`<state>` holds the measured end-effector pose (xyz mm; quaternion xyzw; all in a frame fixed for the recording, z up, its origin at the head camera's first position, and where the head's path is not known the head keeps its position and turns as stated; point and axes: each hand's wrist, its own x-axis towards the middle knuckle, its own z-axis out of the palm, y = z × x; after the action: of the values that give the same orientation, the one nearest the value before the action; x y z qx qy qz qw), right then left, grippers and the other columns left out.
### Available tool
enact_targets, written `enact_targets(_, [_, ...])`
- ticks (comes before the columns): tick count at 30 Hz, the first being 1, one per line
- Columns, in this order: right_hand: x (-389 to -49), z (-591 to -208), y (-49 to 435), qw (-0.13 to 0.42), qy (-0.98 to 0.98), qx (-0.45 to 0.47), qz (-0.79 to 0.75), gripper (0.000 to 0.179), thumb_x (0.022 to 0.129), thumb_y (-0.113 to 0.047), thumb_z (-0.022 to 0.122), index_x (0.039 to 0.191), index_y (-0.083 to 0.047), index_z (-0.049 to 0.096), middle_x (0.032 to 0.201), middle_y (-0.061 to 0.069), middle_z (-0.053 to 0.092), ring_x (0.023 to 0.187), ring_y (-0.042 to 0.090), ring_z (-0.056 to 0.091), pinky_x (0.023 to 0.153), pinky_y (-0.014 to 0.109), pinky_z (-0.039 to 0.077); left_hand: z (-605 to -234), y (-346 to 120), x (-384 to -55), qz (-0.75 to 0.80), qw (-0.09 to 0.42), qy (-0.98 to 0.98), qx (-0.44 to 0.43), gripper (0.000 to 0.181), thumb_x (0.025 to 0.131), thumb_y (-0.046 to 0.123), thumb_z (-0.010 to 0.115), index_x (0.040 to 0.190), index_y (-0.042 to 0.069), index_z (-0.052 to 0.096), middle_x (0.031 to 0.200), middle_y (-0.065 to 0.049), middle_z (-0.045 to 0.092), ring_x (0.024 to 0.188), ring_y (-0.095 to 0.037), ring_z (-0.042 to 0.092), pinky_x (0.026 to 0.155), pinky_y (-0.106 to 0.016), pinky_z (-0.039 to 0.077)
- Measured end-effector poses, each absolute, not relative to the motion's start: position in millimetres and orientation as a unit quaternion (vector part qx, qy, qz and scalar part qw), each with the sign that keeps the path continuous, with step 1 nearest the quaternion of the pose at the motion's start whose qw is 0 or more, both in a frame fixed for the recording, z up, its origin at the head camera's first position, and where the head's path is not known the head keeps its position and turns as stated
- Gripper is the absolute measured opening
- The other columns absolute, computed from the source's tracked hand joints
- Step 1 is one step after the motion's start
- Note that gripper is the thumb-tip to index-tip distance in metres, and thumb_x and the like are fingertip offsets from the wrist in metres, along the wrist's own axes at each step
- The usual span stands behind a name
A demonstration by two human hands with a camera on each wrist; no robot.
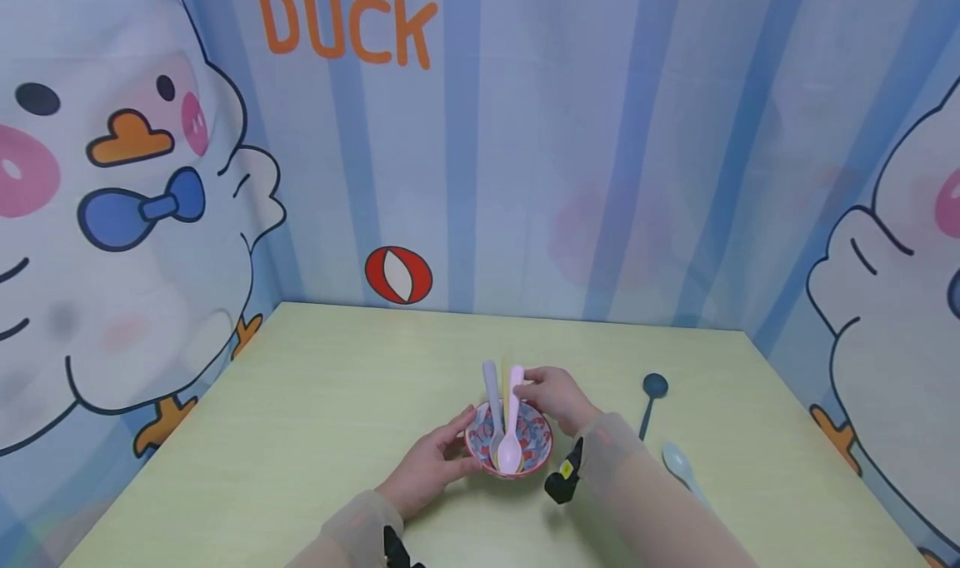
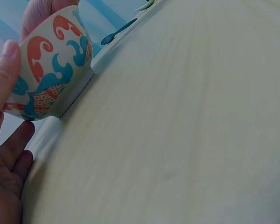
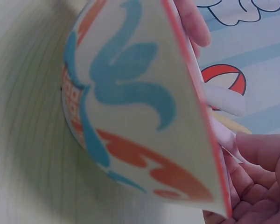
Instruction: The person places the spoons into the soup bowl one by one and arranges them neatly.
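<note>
A small bowl [image 1: 540,436], red-rimmed and patterned in blue and red, stands on the table with several utensils in it. My left hand [image 1: 429,470] holds the bowl from its left side, the thumb near the front of the rim. With thumb and fingers, my right hand [image 1: 558,399] pinches the upper handle of a pink spoon [image 1: 511,447], whose head lies inside the bowl. Left of it leans a pale lilac spoon [image 1: 491,389]. A thin yellow handle [image 1: 505,375] shows between the two; its lower end is hidden. In the right wrist view, the patterned bowl wall [image 3: 130,102] fills the middle.
Right of the bowl lie a dark teal spoon [image 1: 655,387] and a light blue spoon [image 1: 678,463], the latter partly hidden by the right forearm. The pale yellow table [image 1: 337,385] ends at a cartoon-printed curtain [image 1: 517,176] behind and at both sides.
</note>
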<state>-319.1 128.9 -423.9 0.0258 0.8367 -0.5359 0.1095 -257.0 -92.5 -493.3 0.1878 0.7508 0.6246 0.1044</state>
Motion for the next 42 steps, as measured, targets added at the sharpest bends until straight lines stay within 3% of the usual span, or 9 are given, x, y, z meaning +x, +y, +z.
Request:
enact_targets(9, [-321, -428, 132, 0.109, 0.83, 0.013, -0.547, 0.046, 0.093, -0.024, 0.064, 0.13, 0.001, 0.055, 0.112, 0.012, 0.064, 0.093, 0.024, 0.063, 0.088, 0.041, 0.051, -493, -95, -255, 0.632, 0.105, 0.743, 0.192, 0.074, 0.086, 0.022, 0.072, 0.15, 0.024, 0.036, 0.158, 0.003, 0.022, 0.132, -0.029, 0.042, 0.107, -0.042, 0.037])
enact_targets(24, [-312, -422, 144, 0.089, 0.825, -0.01, -0.557, 0.04, 0.095, -0.018, 0.061, 0.127, 0.004, 0.055, 0.116, 0.017, 0.063, 0.09, 0.024, 0.065, 0.084, 0.039, 0.055, -497, -95, -259, 0.625, 0.096, 0.751, 0.192, 0.075, 0.085, 0.022, 0.072, 0.15, 0.024, 0.034, 0.158, 0.002, 0.022, 0.129, -0.027, 0.046, 0.106, -0.043, 0.038])
enact_targets(42, [-300, -420, 170, 0.075, 0.854, 0.005, -0.515, 0.043, 0.095, -0.023, 0.06, 0.13, 0.001, 0.054, 0.114, 0.013, 0.066, 0.095, 0.023, 0.065, 0.091, 0.046, 0.051, -498, -94, -259, 0.632, 0.095, 0.742, 0.201, 0.076, 0.085, 0.02, 0.073, 0.15, 0.022, 0.034, 0.158, 0.001, 0.022, 0.125, -0.027, 0.05, 0.102, -0.038, 0.044])
